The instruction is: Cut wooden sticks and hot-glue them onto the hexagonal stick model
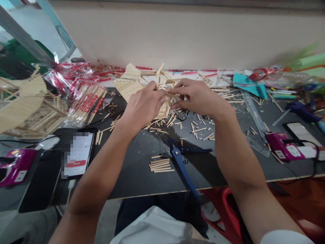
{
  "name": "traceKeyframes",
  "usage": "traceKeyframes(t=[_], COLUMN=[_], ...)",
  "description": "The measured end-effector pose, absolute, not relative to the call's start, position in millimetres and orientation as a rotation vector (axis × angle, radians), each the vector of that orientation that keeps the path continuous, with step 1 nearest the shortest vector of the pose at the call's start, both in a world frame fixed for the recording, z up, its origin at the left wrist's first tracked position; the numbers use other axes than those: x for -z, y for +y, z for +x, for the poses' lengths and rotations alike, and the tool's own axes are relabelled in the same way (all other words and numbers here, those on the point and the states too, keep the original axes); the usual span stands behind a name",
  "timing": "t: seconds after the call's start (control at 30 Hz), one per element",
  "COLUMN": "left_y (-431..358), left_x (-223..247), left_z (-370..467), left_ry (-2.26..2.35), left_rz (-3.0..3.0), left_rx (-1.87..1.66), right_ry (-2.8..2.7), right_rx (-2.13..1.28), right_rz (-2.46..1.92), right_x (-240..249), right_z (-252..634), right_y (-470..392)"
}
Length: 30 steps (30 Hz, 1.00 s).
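A model built of thin wooden sticks (129,79), with slatted, fan-shaped panels, stands near the back of the dark table. My left hand (146,103) rests over its front side, fingers curled against the frame and partly hiding it. My right hand (194,96) meets it from the right, thumb and fingertips pinched close to the model's edge. Whatever lies between those fingertips is too small to make out. Nearer to me are blue-handled cutters (181,166) with their jaws apart, beside a small row of cut sticks (160,165).
Another stick model (27,105) stands at the left, beside plastic-wrapped stick bundles (85,100). Phones (78,154) and magenta power sockets (285,145) lie toward both sides. A clear ruler (254,112) and a glue gun (304,112) are at the right. Stick offcuts (200,130) litter the middle.
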<state>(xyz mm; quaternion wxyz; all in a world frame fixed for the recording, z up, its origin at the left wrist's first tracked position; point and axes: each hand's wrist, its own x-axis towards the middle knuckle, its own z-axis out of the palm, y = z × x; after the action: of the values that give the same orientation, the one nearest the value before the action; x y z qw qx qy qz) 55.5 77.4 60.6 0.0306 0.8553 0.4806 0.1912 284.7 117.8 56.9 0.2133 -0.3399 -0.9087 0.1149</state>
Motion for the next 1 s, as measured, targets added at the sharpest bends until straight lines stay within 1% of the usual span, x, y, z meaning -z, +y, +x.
traceKeyframes(t=[0.53, 0.8, 1.0], left_y=[76, 88, 86], left_x=[-65, -62, -63], left_z=[55, 40, 42], left_ry=[1.485, 1.43, 1.451], left_rz=[2.692, 2.632, 2.639], left_rx=[-0.506, -0.662, -0.609], right_ry=[-2.51, -2.499, -2.49], right_rx=[-0.269, -0.27, -0.27], right_rz=[-0.952, -0.881, -0.857], right_x=[-54, -51, -49], right_z=[285, 287, 287], right_y=[118, 122, 124])
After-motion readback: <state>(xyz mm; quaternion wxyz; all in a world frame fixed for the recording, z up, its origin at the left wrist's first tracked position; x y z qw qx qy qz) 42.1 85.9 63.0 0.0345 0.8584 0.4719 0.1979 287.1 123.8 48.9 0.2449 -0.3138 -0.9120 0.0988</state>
